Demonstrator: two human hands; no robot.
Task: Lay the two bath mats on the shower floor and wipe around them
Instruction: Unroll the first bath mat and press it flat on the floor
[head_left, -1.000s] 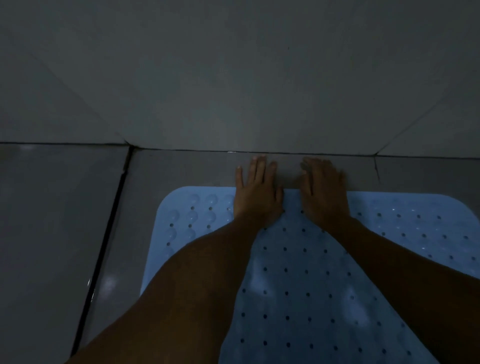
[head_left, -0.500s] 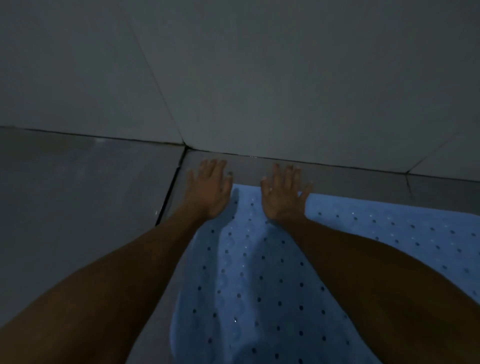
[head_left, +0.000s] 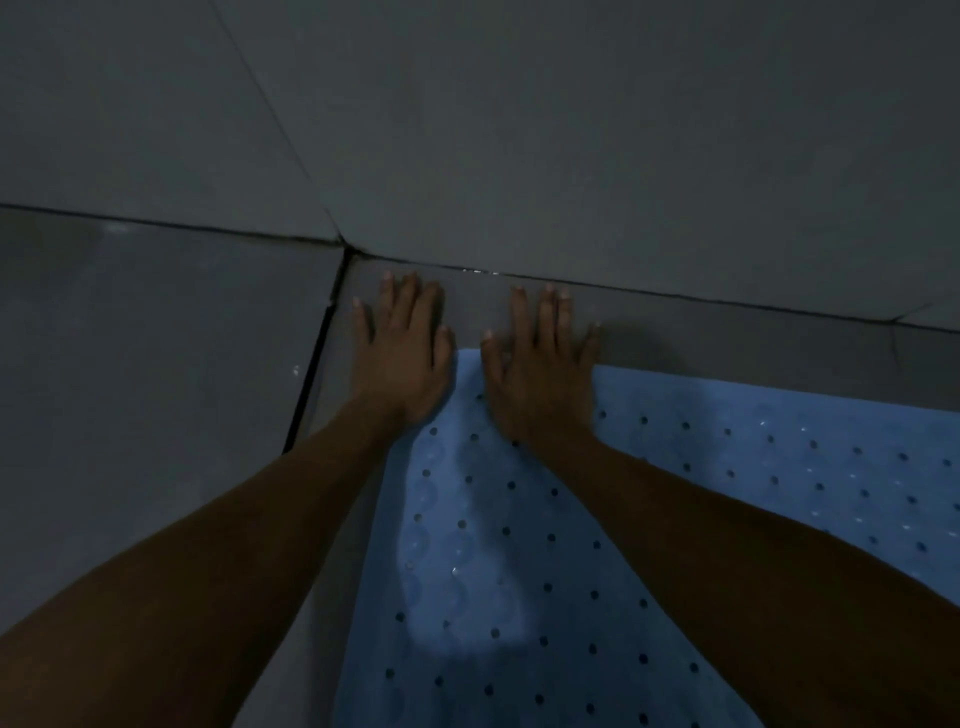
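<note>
1. A light blue perforated rubber bath mat (head_left: 675, 519) lies flat on the grey tiled floor (head_left: 156, 364).
2. On the mat's far left corner, the right hand (head_left: 540, 374) presses flat, fingers spread.
3. The left hand (head_left: 402, 358) lies flat, fingers straight, at the mat's left edge.
4. Beyond the mat rises the grey wall (head_left: 571, 130).

Person's body in view: two bare forearms, no sleeves visible up to frame edge. Left hand (head_left: 402, 358) and right hand (head_left: 543, 376) ungloved; short fingernails. Low light obscures finer detail.
</note>
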